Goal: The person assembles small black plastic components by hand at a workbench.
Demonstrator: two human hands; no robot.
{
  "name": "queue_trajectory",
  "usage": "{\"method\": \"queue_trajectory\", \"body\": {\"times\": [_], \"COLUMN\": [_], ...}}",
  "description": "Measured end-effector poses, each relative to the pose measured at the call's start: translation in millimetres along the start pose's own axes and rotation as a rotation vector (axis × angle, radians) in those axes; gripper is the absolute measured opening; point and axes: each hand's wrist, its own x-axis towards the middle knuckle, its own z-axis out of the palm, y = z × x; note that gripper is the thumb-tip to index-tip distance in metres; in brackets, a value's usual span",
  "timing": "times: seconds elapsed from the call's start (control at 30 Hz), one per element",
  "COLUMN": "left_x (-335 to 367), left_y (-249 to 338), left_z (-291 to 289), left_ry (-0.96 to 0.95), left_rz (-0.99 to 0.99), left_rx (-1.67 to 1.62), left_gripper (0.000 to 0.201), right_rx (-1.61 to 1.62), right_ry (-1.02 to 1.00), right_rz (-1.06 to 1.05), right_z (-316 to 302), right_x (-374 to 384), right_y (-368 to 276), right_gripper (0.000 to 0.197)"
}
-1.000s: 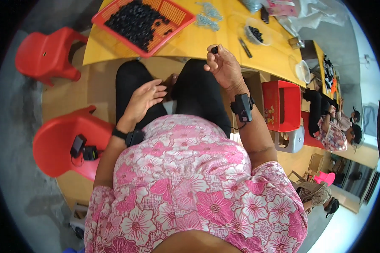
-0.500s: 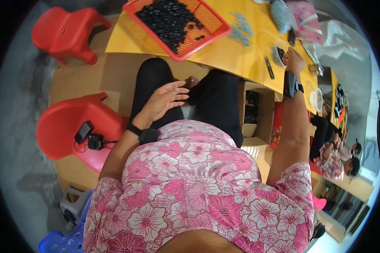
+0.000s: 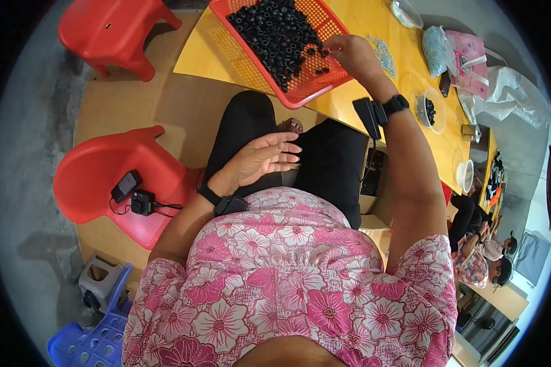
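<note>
A red plastic basket (image 3: pixel 315 98) on the table holds a heap of small black rings (image 3: pixel 272 40). Over its right side reaches my right hand (image 3: pixel 356 56), the fingers bent and drawn together at a few loose rings. Whatever is between the fingertips is too small to make out. My left hand (image 3: pixel 260 160) lies over my lap, open, fingers stretched and holding nothing. To the right of my right forearm stands a clear round bowl (image 3: pixel 438 110) with some black rings in it.
Small pale blue-grey pieces (image 3: pixel 382 56) lie on the yellow table (image 3: pixel 205 52) beside the basket. Farther right are a bag of bluish pieces (image 3: pixel 434 52), a pink bag (image 3: pixel 468 61) and a small tin (image 3: pixel 470 133). Red chairs (image 3: pixel 95 177) stand at left; people sit at far right.
My right hand has gone from the bowl leftward to the basket's rings. My left hand stays open over my lap. The whole view has shifted a little.
</note>
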Motion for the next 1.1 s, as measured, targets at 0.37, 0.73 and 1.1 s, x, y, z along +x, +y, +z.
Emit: {"method": "queue_trajectory", "body": {"times": [0.37,0.73,1.1], "left_x": [-1.5,1.3,-3.7], "left_y": [7.3,7.9,27.2], "left_z": [0.9,1.3,25.1], "left_ry": [-0.055,-0.065,0.026], "left_rz": [-0.027,-0.039,0.196], "left_rx": [-0.059,-0.059,0.206], "left_gripper": [0.047,0.048,0.035], "right_rx": [-0.075,-0.152,0.662], "right_ry": [-0.03,-0.142,0.113], "right_rz": [0.037,-0.057,0.013], "right_z": [24.4,38.6,-15.9], "right_x": [27.1,35.9,-89.7], "right_y": [4.1,6.3,-89.9], "right_gripper": [0.017,0.025,0.021]}}
